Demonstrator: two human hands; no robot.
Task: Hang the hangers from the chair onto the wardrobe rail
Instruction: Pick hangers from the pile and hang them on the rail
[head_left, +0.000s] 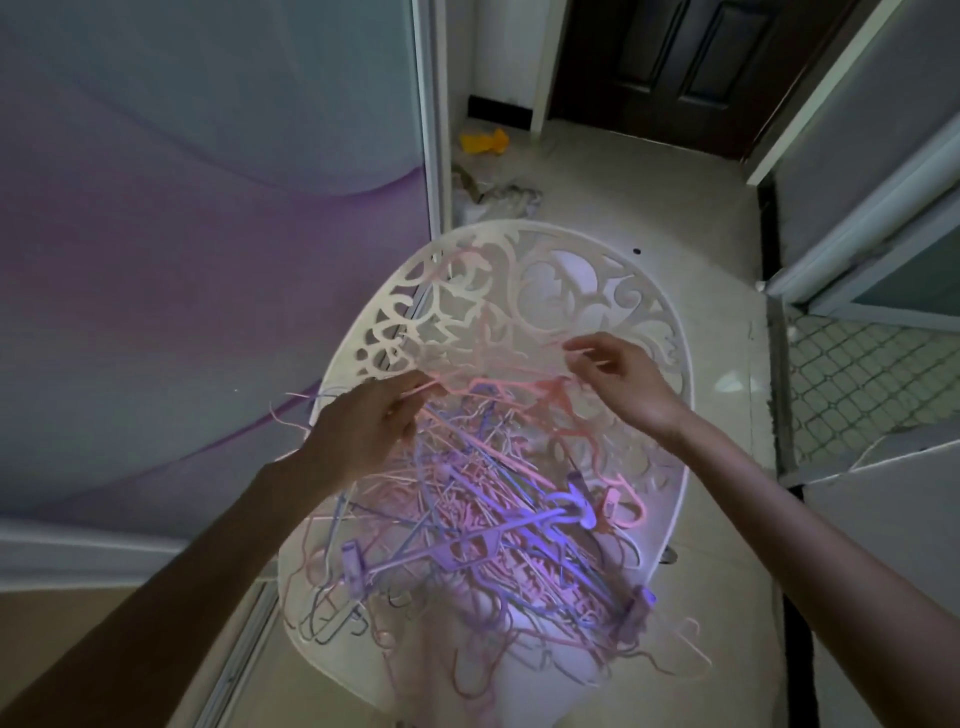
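A white chair (524, 270) with a cut-out scroll back stands in front of me. Its seat carries a tangled heap of pink and purple hangers (478, 551), some with clips. A thin pink hanger (498, 387) is lifted above the heap, in front of the chair back. My left hand (363, 431) pinches its left end. My right hand (618, 379) pinches its right end between thumb and fingers. The wardrobe rail is out of view.
A sliding wardrobe door (182, 234) with a purple wave fills the left side. On the tiled floor behind the chair lie a yellow item (483, 141) and some crumpled bags (498, 197). A dark door (675, 62) stands at the back, and another door frame (857, 171) at the right.
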